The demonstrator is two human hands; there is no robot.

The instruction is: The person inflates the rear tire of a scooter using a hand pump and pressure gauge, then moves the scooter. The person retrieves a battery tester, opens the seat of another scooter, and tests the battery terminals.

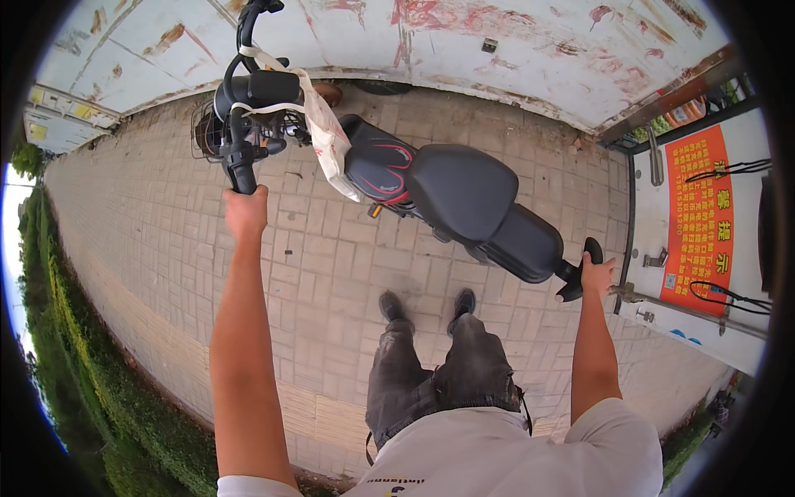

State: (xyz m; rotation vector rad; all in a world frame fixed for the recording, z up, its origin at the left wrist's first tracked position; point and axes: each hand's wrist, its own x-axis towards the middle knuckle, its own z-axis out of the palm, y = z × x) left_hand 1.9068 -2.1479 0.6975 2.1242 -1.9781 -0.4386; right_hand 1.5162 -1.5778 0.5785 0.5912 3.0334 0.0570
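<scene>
Scooter (431, 195) likely heavy, rigid: left hand (246, 211) clenched around handlebar grip (240, 170) at 11 o'clock, right hand (596, 273) clasping rear rack handle (580, 269) at 3.

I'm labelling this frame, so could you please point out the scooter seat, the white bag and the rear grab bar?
scooter seat (460, 189): head view, middle of cushion.
white bag (327, 137): head view, cloth body.
rear grab bar (571, 282): head view, black bar end.

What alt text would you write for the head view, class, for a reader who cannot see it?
A person stands beside a black scooter on a brick pavement, left hand gripping the handlebar and right hand holding the rear grab rail. A white bag hangs from the handlebars, and a worn white wall runs behind.
</scene>
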